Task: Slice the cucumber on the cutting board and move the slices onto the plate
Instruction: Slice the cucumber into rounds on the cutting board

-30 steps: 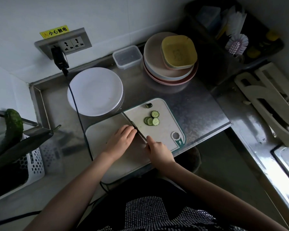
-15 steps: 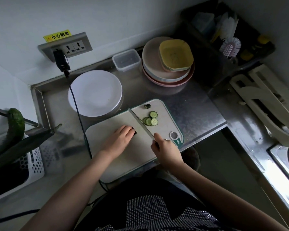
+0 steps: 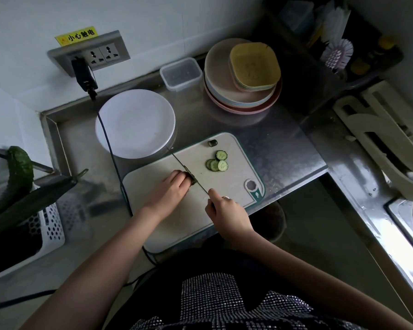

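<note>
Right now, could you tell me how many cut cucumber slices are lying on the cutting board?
4 slices: one on top, three overlapping below it, right of the knife. An end stub lies apart near the far edge. More may be hidden by the blade.

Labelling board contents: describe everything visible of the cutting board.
The pale rounded-rectangle plastic cutting board with a teal rim lies flat and angled on the steel counter, one corner overhanging. It has a hanging hole near the right corner. On it: green cucumber slices, a dark end piece, and the left hand.
</note>
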`<action>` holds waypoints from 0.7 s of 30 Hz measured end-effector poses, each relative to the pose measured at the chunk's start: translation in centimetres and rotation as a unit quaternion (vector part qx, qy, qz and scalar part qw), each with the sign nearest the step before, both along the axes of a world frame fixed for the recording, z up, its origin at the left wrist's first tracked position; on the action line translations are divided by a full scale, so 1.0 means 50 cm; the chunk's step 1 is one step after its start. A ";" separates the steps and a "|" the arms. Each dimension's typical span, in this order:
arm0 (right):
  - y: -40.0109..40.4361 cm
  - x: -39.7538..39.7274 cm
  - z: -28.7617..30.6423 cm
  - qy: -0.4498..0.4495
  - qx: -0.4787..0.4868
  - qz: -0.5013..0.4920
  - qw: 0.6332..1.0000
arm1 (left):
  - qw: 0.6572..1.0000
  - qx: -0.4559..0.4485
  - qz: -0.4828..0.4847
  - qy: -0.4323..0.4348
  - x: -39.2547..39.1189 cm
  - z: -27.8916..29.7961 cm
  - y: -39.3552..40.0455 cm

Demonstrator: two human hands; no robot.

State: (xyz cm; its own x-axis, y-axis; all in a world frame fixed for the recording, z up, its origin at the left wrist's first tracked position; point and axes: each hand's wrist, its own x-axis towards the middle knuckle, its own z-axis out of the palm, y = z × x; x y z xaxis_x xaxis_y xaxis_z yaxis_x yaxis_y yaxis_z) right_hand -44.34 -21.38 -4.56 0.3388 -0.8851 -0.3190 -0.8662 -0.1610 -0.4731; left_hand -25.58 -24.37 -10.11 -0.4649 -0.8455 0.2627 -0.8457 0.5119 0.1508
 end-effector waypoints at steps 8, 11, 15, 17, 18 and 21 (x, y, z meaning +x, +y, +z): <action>-0.001 -0.003 -0.007 -0.001 0.011 0.005 1.000 | 1.000 -0.002 0.001 -0.003 0.002 -0.009 0.000; -0.003 -0.003 -0.013 -0.004 0.013 0.004 1.000 | 1.000 0.000 0.000 0.000 0.001 -0.006 0.001; -0.005 -0.002 -0.025 0.006 0.044 -0.009 0.999 | 0.999 0.008 -0.005 0.033 0.002 -0.014 0.002; -0.006 -0.005 -0.031 0.011 0.058 -0.011 0.998 | 0.999 0.016 -0.003 0.041 0.002 -0.018 0.004; -0.006 -0.005 -0.033 0.013 0.060 -0.009 0.998 | 0.999 0.018 0.001 0.042 0.002 -0.019 0.005; -0.007 -0.007 -0.033 0.010 0.064 -0.013 0.998 | 0.999 0.028 0.009 0.043 0.001 -0.020 0.005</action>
State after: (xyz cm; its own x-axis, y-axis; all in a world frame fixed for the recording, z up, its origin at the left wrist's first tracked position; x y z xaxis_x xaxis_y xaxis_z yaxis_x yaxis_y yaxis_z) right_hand -44.68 -21.74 -6.21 0.3087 -0.8453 -0.4361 -0.8788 -0.0780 -0.4708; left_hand -25.55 -24.14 -11.10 -0.4283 -0.8676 0.2528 -0.8372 0.4863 0.2504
